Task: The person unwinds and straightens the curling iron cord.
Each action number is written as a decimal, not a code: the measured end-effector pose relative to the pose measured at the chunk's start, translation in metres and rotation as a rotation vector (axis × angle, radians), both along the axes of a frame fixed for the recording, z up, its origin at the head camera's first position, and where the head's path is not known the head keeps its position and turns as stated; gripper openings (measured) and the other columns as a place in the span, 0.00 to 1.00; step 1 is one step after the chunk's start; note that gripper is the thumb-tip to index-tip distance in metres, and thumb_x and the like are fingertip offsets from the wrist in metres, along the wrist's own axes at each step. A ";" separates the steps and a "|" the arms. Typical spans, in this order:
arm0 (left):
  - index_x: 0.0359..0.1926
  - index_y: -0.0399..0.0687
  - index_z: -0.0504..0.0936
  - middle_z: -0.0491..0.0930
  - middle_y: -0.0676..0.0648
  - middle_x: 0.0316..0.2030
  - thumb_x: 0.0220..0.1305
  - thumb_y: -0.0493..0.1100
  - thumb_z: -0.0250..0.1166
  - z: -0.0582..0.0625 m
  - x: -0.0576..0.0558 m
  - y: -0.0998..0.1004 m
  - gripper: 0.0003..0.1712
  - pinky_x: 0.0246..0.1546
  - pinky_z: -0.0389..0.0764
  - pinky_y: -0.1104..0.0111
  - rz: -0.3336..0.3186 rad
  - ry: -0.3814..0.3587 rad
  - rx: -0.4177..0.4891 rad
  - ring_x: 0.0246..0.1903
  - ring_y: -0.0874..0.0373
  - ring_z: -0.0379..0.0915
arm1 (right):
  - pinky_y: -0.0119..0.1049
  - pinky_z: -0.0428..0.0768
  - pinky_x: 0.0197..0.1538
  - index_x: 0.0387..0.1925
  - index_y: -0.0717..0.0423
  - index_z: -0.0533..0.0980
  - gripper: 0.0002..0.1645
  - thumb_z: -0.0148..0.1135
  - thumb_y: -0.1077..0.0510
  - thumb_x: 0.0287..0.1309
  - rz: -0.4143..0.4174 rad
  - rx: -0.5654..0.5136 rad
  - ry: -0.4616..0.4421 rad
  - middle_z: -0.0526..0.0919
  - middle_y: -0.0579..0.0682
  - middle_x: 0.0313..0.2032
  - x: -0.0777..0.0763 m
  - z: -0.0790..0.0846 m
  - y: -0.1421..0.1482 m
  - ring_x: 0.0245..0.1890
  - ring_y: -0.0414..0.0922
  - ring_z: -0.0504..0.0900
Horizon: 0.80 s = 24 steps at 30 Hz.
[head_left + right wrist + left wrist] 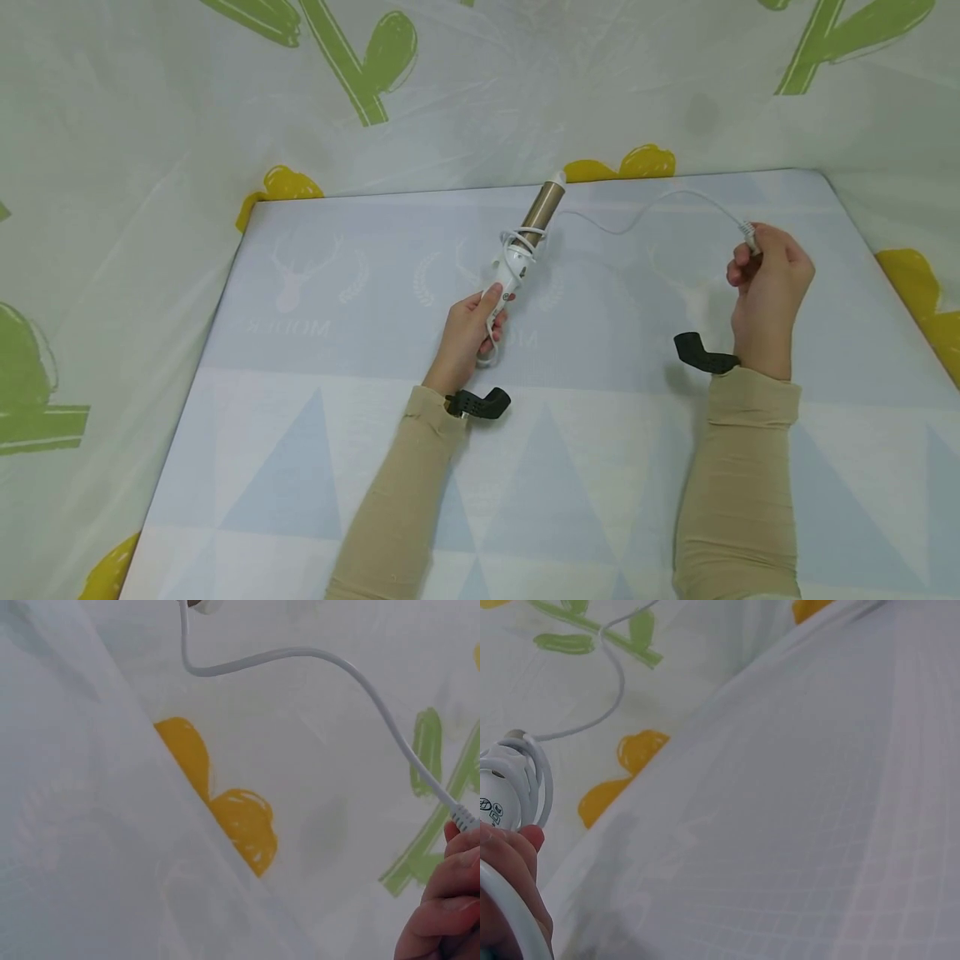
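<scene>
My left hand (469, 335) grips the white handle of a curling iron (542, 210), its gold barrel tilted up and to the right. White cord (517, 242) is wound in loops around the iron where handle meets barrel; the left wrist view shows these loops (536, 776) just beyond the fingers. A free stretch of cord (637, 218) runs right to my right hand (776, 283). Thumb and fingers there pinch the cord's ribbed plug end (748, 237). In the right wrist view the ribbed sleeve (462, 817) shows above the curled fingers; the plug's prongs are hidden.
Beneath both hands lies a table covered with a pale blue and white patterned cloth (405, 467). Behind it hangs a white sheet with green and yellow plant prints (495, 108). Each wrist wears a black strap-mounted piece (480, 404).
</scene>
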State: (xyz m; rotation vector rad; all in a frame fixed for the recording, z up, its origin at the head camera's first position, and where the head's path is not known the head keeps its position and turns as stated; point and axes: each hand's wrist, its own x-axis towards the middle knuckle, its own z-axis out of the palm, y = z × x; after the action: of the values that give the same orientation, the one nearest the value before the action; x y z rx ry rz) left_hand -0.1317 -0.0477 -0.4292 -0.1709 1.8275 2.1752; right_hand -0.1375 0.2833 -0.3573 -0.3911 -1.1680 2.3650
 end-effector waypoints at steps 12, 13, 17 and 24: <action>0.43 0.44 0.81 0.69 0.53 0.18 0.55 0.67 0.58 -0.001 0.001 -0.001 0.32 0.09 0.57 0.75 -0.012 0.013 -0.009 0.14 0.65 0.62 | 0.28 0.65 0.13 0.32 0.68 0.75 0.09 0.61 0.63 0.55 -0.010 0.032 -0.083 0.71 0.53 0.12 -0.003 -0.015 0.008 0.09 0.43 0.65; 0.43 0.44 0.81 0.69 0.53 0.18 0.54 0.67 0.58 -0.001 0.001 -0.001 0.32 0.09 0.57 0.75 -0.013 0.013 -0.010 0.14 0.65 0.62 | 0.28 0.65 0.13 0.32 0.68 0.75 0.09 0.61 0.63 0.55 -0.011 0.036 -0.086 0.71 0.53 0.12 -0.004 -0.016 0.008 0.09 0.43 0.65; 0.43 0.45 0.81 0.69 0.53 0.18 0.54 0.67 0.58 -0.001 0.001 -0.001 0.32 0.09 0.57 0.75 -0.018 0.014 -0.006 0.13 0.65 0.62 | 0.28 0.65 0.13 0.33 0.68 0.75 0.08 0.61 0.63 0.55 -0.010 0.038 -0.095 0.72 0.53 0.12 -0.004 -0.018 0.010 0.09 0.43 0.65; 0.43 0.46 0.81 0.69 0.53 0.18 0.55 0.67 0.58 -0.001 0.001 -0.001 0.31 0.09 0.58 0.76 -0.023 0.016 -0.015 0.13 0.65 0.62 | 0.29 0.66 0.13 0.32 0.67 0.76 0.09 0.63 0.63 0.54 -0.008 0.028 -0.144 0.73 0.52 0.13 -0.007 -0.021 0.010 0.09 0.42 0.66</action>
State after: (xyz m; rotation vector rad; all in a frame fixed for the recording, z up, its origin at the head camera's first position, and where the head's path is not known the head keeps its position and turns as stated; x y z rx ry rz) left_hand -0.1311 -0.0490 -0.4302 -0.1353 1.8454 2.1536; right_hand -0.1447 0.2929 -0.3780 -0.5630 -1.2603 2.3431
